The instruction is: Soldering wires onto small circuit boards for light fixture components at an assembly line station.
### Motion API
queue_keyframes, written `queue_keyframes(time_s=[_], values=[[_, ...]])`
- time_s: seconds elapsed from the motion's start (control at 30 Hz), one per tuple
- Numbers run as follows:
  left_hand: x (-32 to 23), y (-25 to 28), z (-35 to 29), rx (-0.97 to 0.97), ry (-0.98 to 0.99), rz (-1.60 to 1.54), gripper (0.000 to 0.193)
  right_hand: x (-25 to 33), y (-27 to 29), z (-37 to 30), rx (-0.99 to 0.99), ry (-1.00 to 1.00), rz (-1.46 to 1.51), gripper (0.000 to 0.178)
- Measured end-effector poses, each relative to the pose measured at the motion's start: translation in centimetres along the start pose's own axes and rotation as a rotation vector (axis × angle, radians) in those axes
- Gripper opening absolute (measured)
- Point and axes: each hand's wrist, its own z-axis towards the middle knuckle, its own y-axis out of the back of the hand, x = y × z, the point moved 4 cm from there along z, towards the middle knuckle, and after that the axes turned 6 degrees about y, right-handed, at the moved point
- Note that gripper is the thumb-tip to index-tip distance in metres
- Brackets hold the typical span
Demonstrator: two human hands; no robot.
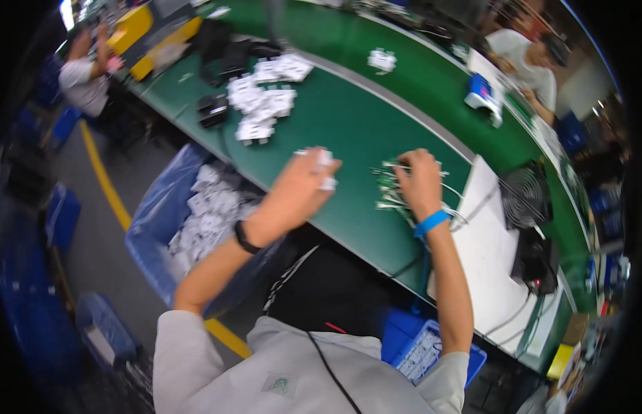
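Note:
My left hand (303, 186) is raised over the green table (348, 124) and closed around a small white plastic part (326, 171). My right hand (419, 181) rests on a pile of small green circuit boards with white wires (388, 185), its fingers curled onto them. A black band sits on my left wrist and a blue strap on my right.
A heap of white parts (262, 100) lies further up the table beside black boxes (212, 109). A blue bin lined with plastic (196, 214) full of white parts stands at my left. A black fan (524, 196) sits on a white mat (483, 262). Other people work at the far ends.

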Motion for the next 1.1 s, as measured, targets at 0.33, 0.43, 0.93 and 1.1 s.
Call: queue_keyframes(time_s=[0.33,0.43,0.93,1.1], values=[[-2.5,-2.1,-1.2,-0.073,0.095,-0.138,0.082,-1.9,0.3,2.2,0.125,-0.281,0.332,0.014],[-2.7,-2.0,-1.1,-0.114,0.108,-0.266,0.086,-2.1,0.7,2.3,0.076,-0.232,0.371,0.018],[-3.5,-1.7,5.1,-0.141,0.272,-0.506,0.083,-1.8,6.0,4.8,-0.382,-0.135,0.461,0.01],[-4.2,-1.0,7.2,-0.015,0.326,-0.654,0.078,-3.4,8.1,4.9,-0.546,-0.267,0.769,0.014]])
